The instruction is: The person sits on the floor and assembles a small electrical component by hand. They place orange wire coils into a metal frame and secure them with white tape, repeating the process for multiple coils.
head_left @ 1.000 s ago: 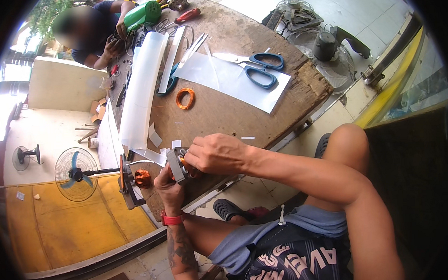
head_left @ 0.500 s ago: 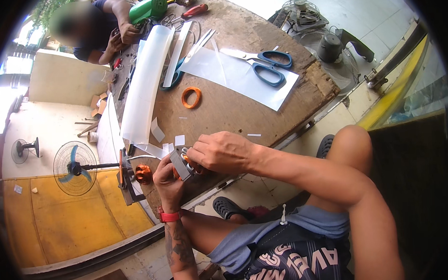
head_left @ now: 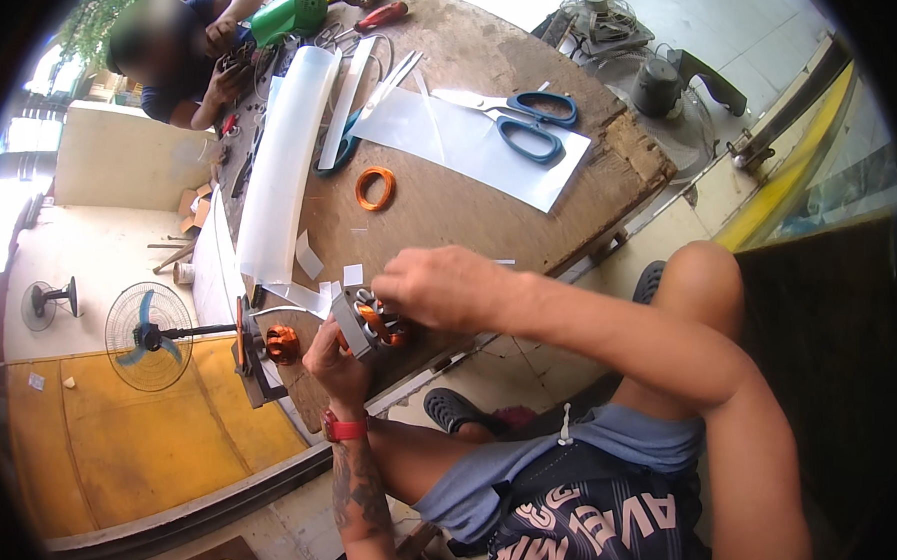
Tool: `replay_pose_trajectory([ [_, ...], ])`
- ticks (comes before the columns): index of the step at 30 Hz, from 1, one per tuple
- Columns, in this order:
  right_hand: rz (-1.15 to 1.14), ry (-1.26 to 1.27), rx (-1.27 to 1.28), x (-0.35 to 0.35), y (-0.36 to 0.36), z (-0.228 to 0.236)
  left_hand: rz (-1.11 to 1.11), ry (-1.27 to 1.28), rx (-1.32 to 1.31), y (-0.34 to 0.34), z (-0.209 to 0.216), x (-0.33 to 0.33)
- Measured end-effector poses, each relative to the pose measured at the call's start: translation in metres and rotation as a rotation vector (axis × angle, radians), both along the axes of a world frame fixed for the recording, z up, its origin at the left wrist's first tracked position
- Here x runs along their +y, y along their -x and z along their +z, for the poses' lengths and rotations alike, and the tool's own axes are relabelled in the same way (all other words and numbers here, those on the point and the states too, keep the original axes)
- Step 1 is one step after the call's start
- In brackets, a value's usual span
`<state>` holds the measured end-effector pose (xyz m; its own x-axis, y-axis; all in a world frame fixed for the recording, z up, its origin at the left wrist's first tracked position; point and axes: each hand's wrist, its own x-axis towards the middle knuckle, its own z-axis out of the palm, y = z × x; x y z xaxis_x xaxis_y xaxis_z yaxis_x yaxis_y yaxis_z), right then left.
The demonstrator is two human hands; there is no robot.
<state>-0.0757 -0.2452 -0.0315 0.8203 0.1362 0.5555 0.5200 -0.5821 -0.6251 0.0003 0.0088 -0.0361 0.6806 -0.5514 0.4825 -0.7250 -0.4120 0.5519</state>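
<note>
My left hand (head_left: 335,363), wearing a red wristwatch, grips a motor stator (head_left: 349,322) near the table's front edge. The stator has a grey metal core and orange copper windings (head_left: 391,335) facing right. Just above the windings is my right hand (head_left: 439,285), its fingers curled in a pinch at the stator's upper right; whatever they hold is hidden. Small white film pieces (head_left: 353,275) lie beyond the stator. Farther back rests a loose ring of copper wire (head_left: 374,188). Another copper-wound part (head_left: 282,344) sits left of my left hand.
A roll of translucent film (head_left: 288,167) lies along the left, beside a flat sheet (head_left: 483,148) and two blue-handled scissors (head_left: 529,141) (head_left: 338,157). A co-worker (head_left: 184,66) handles a dark part at the far left. Fans (head_left: 151,336) stand left; fan parts (head_left: 660,91) lie right.
My right hand has lifted slightly and shifted right, uncovering more of the copper windings. My left hand still grips the stator. The co-worker has raised one hand.
</note>
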Motion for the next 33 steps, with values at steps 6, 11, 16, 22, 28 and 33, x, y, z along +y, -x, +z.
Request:
replay_pose_trajectory([
  [6, 0.03, -0.176, 0.132, -0.011, -0.011, 0.008, 0.043, -0.002, -0.013, 0.001, 0.005, -0.003],
  [11, 0.052, -0.116, 0.217, -0.011, -0.015, 0.011, 0.02, -0.013, 0.007, 0.001, 0.007, -0.003],
  [16, 0.061, -0.036, 0.221, -0.01, -0.016, 0.014, 0.001, 0.01, 0.066, 0.0, 0.006, -0.001],
  [22, 0.082, -0.027, 0.223, -0.011, -0.017, 0.013, -0.013, 0.046, 0.08, 0.001, 0.007, -0.003],
  [28, 0.101, -0.021, 0.257, -0.013, -0.017, 0.017, -0.001, 0.039, 0.088, 0.0, 0.008, -0.003],
  [33, 0.061, 0.053, 0.173, -0.01, -0.018, 0.018, -0.002, 0.045, 0.123, -0.002, 0.007, -0.003],
])
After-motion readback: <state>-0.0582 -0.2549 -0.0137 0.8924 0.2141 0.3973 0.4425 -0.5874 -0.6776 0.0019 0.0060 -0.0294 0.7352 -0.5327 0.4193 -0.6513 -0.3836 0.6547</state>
